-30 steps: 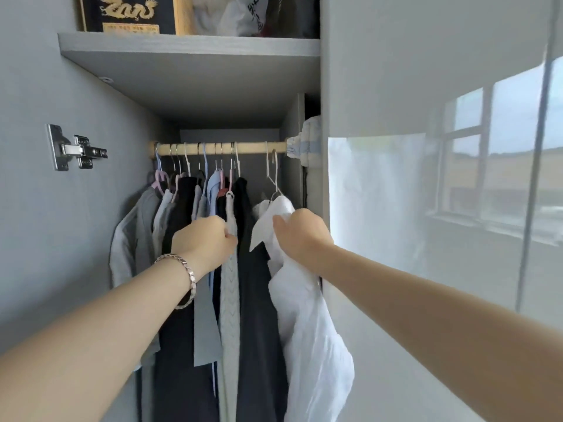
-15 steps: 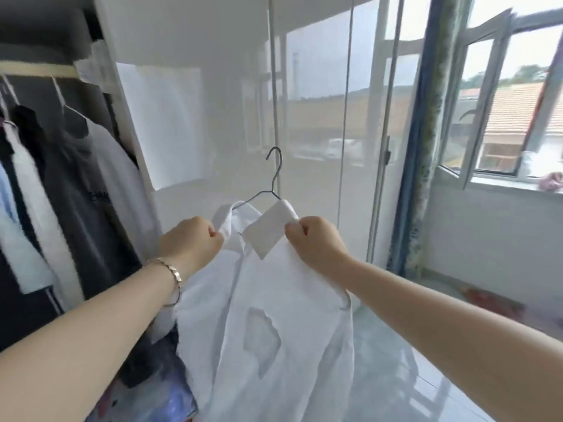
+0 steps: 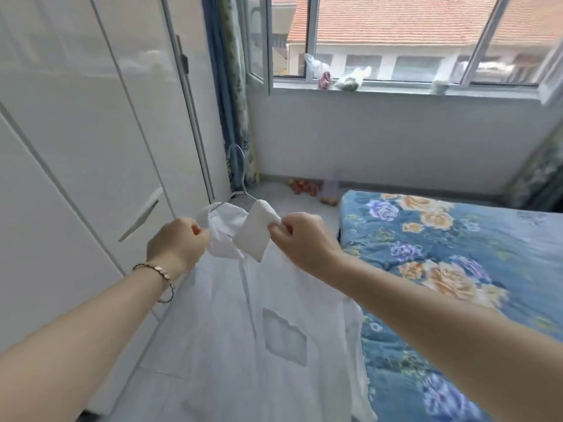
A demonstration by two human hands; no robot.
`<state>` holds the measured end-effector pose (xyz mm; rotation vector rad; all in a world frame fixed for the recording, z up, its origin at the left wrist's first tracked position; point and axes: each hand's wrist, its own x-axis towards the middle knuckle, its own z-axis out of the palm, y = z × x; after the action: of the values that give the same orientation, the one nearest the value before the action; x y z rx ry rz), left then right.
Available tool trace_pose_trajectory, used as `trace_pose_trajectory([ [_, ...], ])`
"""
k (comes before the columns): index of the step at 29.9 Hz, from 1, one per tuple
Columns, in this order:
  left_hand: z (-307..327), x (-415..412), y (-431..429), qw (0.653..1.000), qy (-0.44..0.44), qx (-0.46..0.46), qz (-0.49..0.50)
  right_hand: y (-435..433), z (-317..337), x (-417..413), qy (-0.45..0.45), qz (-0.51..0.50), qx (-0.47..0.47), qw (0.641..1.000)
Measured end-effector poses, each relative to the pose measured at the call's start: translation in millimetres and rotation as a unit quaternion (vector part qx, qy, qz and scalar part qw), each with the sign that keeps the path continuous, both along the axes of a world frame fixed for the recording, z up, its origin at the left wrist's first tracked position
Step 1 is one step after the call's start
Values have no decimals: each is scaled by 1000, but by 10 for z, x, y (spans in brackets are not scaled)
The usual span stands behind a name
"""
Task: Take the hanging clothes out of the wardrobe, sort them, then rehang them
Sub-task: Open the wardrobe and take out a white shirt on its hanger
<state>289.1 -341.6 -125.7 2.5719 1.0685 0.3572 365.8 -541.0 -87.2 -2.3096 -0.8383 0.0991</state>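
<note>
- Bedroom, with shut wardrobe [image 3: 91, 132] doors at left, floral bed [image 3: 457, 269] at right, open window [image 3: 396, 41] beyond.
- Shirt [image 3: 243, 345] held up between wardrobe and bed; hem cut off by bottom edge.
- Hanger [image 3: 243, 181] mostly hidden inside collar, hook blurred.
- Left hand [image 3: 176, 245] curled, grip pinching collar's left side.
- Right hand [image 3: 304, 242] likewise, grip pinching collar's right side; both arms outstretched.

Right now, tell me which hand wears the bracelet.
The left hand: a bracelet circles its wrist, while the right hand has a bare wrist. Both grip the white shirt.
</note>
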Motion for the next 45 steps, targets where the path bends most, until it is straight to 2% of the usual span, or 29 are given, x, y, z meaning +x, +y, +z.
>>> trace_pose_trajectory([
  [9, -374, 344, -806, 987, 7, -32, -158, -896, -357, -469, -8, -123, 64, 990],
  [16, -643, 210, -1204, 958, 36, -73, -276, -1318, -569, -1034, -22, -233, 163, 959],
  [20, -781, 125, -1678, 936, 61, -79, -337, -1808, -524, -1311, -45, -273, 172, 945],
  [26, -881, 45, -2472, 902, 76, -70, -419, -2941, -559, -1556, -47, -390, 146, 908],
  [34, -1468, -211, -3884, 862, 142, -58, -483, -4924, -1624, -2140, 14, -537, 68, 840],
  [40, -2199, -354, -5260, 866, 169, -45, -469, -6418, -2645, -2298, 58, -576, 14, 816],
  [45, -2775, -341, -6134, 860, 209, -25, -465, -7229, -3405, -2439, 69, -618, -13, 783],
])
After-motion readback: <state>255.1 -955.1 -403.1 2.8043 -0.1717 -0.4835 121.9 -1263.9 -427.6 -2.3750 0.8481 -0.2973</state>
